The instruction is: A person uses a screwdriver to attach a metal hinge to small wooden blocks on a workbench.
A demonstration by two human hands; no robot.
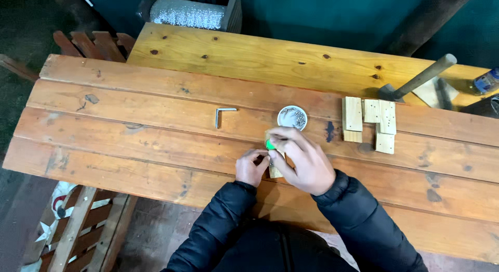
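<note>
Both hands, left (251, 167) and right (304, 160), grip small wood block (274, 171) on plank workbench (130, 121); dark green wall (332, 12) behind

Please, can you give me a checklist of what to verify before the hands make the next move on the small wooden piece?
1. Left hand steadies the small wooden block: ok, fingers touch it.
2. Right hand has a grip on the green object: ok, though I cannot tell what the object is.
3. Round tin of small metal parts within reach: ok, just beyond the hands.
4. Hex key out of the way: ok, apart to the left.
5. Hammer at hand: not ok, far to the right.
6. Block's alignment on the workbench: cannot tell, hands cover it.
</note>
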